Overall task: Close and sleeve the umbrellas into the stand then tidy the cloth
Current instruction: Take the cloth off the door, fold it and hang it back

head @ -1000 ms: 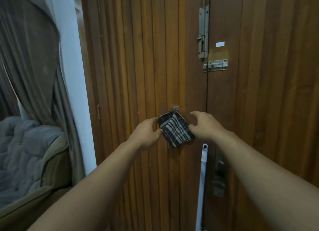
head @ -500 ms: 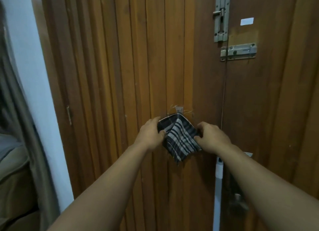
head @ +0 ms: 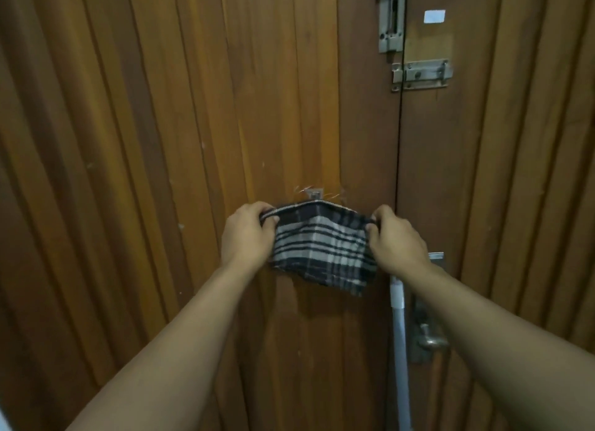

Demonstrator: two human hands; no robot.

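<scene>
Both hands have drawn apart, left hand (head: 248, 236) and right hand (head: 397, 237) each pinching a top corner of the plaid cloth (head: 322, 253), now spread flat against the wooden door (head: 193, 141) just below its small hook (head: 315, 193), so hanging it likely finishes the tidying.

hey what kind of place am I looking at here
Probably the inside of a home, right at a double wooden door. Slide bolts join the two leaves, a lever handle sits lower down, and both hands hold a plaid cloth under a small hook.
</scene>
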